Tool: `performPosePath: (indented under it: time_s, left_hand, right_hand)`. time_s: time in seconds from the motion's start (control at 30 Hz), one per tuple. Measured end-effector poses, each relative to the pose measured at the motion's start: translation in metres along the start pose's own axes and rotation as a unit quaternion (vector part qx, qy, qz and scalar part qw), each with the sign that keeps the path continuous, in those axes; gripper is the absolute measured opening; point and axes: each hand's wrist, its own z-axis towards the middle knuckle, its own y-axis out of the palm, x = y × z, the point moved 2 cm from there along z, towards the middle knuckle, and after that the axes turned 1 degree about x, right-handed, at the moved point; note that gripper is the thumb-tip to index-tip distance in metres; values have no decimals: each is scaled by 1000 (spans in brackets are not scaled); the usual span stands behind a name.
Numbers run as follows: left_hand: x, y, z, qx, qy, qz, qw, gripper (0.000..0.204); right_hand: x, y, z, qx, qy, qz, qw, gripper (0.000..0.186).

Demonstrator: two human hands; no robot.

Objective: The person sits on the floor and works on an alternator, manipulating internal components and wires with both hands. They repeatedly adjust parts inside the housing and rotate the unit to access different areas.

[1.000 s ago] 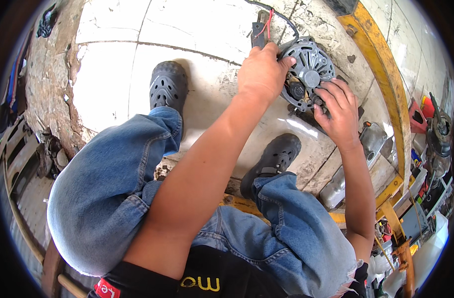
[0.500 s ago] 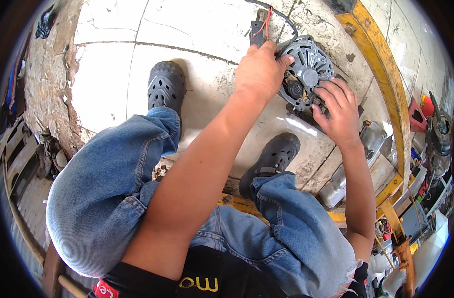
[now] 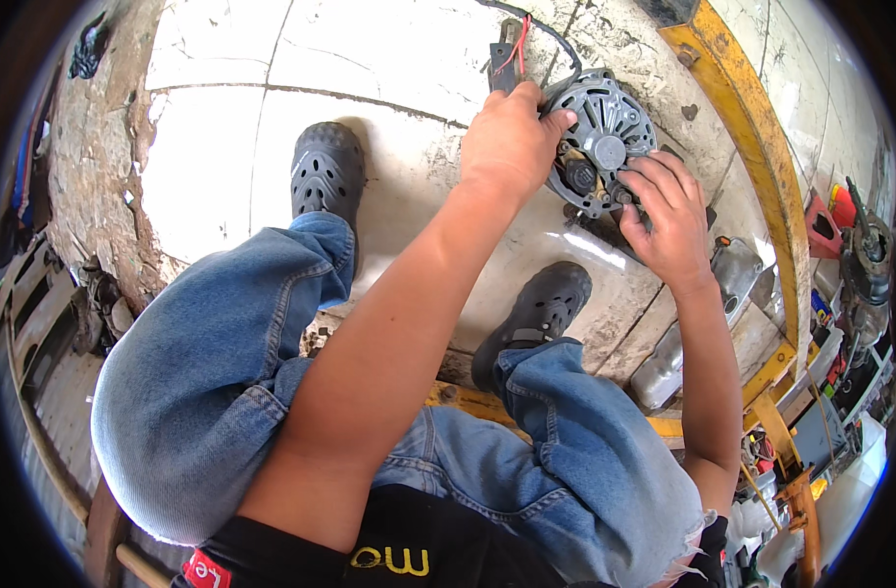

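Note:
A round grey metal alternator (image 3: 610, 150) with a slotted housing rests on the tiled floor, its ribbed face and central hub turned up. My left hand (image 3: 508, 144) grips its left edge, the thumb lying on the rim and the other fingers partly hidden. On the lower right edge, my right hand (image 3: 670, 220) curls its fingers over the housing, near a small terminal stud (image 3: 621, 195). Just beyond my left hand lies a dark flat bar (image 3: 504, 71), a red wire (image 3: 521, 44) running over it. A black cable (image 3: 563, 41) curves down to the alternator's top.
A curved yellow metal frame (image 3: 752, 98) arches to the right of the alternator. Grey metal cylinders (image 3: 661, 370) lie by my right forearm. Tools and parts clutter the far right. My feet in dark clogs (image 3: 328, 171) stand on the cracked tiles.
The alternator and my left hand have shifted very slightly left. My right thumb has drawn a little away from the terminal stud. Both hands stay on the alternator.

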Motion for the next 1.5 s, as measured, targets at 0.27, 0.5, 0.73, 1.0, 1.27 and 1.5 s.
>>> performPosePath:
  time_s: [0.27, 0.5, 0.73, 1.0, 1.27, 1.5]
  left_hand:
    - [1, -3, 1, -7, 2, 2, 1000, 45]
    - [-1, 1, -1, 19, 10, -3, 1000, 49]
    - [-1, 1, 1, 21, 21, -3, 1000, 53]
    - [-2, 0, 1, 9, 19, -1, 1000, 55]
    - [-3, 0, 2, -2, 7, -10, 1000, 54]
    - [-1, 0, 0, 7, 6, -3, 1000, 54]
  right_hand:
    - [-4, 2, 0, 4, 15, 5, 1000, 39]
    - [-2, 4, 0, 19, 3, -9, 1000, 39]
    - [-3, 6, 0, 16, 15, -8, 1000, 38]
    - [-2, 2, -10, 25, -6, 45, 999, 31]
    - [1, -1, -5, 15, 7, 60, 998, 23]
    - [-1, 5, -7, 38, 6, 63, 997, 24]
